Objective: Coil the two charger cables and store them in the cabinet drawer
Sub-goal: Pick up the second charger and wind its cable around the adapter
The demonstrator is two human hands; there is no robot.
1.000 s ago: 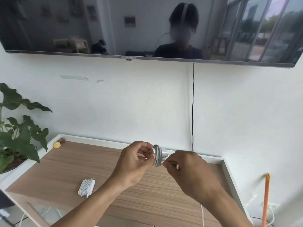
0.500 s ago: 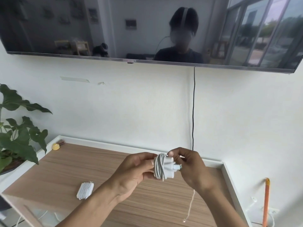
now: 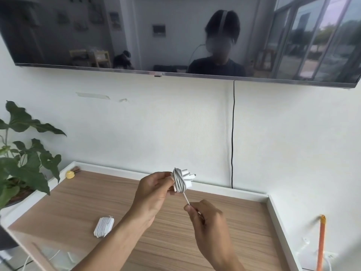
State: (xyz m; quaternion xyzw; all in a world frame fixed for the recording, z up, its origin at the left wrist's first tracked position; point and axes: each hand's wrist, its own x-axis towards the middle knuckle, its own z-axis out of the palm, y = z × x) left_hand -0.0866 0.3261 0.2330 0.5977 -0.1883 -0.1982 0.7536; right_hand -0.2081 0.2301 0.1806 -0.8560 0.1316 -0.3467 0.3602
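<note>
A coiled white charger cable (image 3: 103,226) lies near the pale wooden bench's (image 3: 78,202) front-left corner. Above the bench's middle, the right hand (image 3: 207,223) pinches a second white cable's (image 3: 180,180) loose tail in its fingers. Towards the back edge, the left hand's (image 3: 154,192) fingers clasp its wound bundle.

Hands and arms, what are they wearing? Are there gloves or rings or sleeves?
The left hand and the right hand are bare, with no gloves and no rings that I can see. The left forearm and the right forearm are bare too. No sleeve, watch or bracelet shows before the picture's bottom edge.
</note>
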